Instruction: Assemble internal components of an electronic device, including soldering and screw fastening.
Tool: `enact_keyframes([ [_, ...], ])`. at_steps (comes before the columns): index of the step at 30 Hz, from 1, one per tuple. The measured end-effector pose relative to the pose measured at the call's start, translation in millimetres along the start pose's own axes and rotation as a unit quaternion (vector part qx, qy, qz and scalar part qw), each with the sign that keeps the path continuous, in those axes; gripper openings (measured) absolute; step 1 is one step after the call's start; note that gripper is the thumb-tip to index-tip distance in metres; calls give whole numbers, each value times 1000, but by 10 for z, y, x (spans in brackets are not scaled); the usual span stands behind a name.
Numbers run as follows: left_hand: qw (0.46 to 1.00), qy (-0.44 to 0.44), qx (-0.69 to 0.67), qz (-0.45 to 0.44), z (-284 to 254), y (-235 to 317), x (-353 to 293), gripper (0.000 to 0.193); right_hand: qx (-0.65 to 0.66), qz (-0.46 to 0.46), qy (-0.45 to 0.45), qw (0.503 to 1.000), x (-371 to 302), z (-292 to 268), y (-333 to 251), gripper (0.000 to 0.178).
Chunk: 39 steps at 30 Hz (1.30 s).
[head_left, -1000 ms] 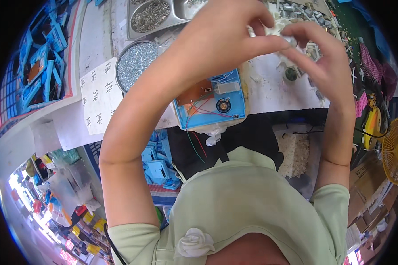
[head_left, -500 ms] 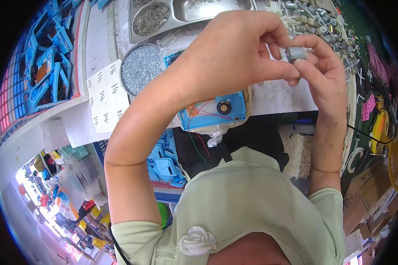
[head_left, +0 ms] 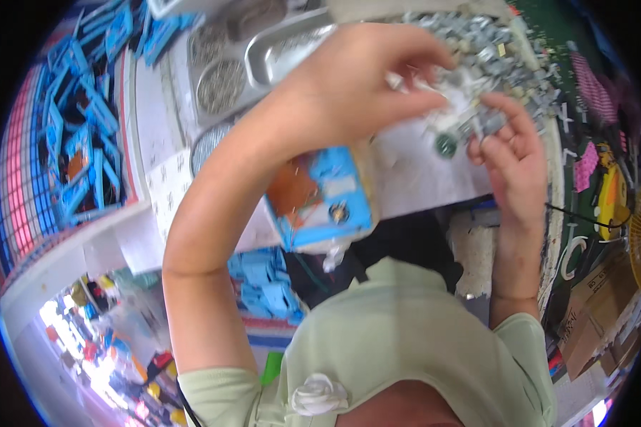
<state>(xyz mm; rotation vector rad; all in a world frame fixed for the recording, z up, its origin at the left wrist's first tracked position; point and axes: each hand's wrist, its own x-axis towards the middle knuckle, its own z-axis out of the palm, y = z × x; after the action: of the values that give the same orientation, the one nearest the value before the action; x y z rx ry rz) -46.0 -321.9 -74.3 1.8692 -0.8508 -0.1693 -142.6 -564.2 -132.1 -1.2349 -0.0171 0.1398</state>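
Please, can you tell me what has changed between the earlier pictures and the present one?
The left hand and right hand, close together half a second ago, have parted. The right appears to keep the grey motor pinched; blur hides whether the left holds anything. The view has shifted too, so the blue case shows lower and further left. The case still lies open.

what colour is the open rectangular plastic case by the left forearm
The open rectangular plastic case is bright blue, best seen in the head view.
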Motion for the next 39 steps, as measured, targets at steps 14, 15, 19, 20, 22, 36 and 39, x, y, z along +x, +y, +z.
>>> enact_keyframes([
  [14,899,130,416,-41,-278,-1568,1407,17,27,27,-37,999,-207,-114,-35,51],
  [15,895,125,425,-54,-246,-1623,1473,18,30,26,-43,998,-207,-121,-26,51],
  [19,863,91,485,-113,-165,-1574,1597,19,23,28,-53,998,-214,-107,-35,51],
  [20,868,97,475,-108,-154,-1550,1584,20,23,28,-50,998,-230,-103,-32,51],
  [22,879,108,453,-101,-128,-1490,1560,22,23,30,-42,998,-252,-112,-26,51],
  [36,886,242,394,-16,-71,-1333,1363,20,-247,21,-2,969,-265,-235,-75,42],
  [39,945,174,274,25,-9,-692,987,17,-424,49,-68,902,-123,-266,-1,43],
])
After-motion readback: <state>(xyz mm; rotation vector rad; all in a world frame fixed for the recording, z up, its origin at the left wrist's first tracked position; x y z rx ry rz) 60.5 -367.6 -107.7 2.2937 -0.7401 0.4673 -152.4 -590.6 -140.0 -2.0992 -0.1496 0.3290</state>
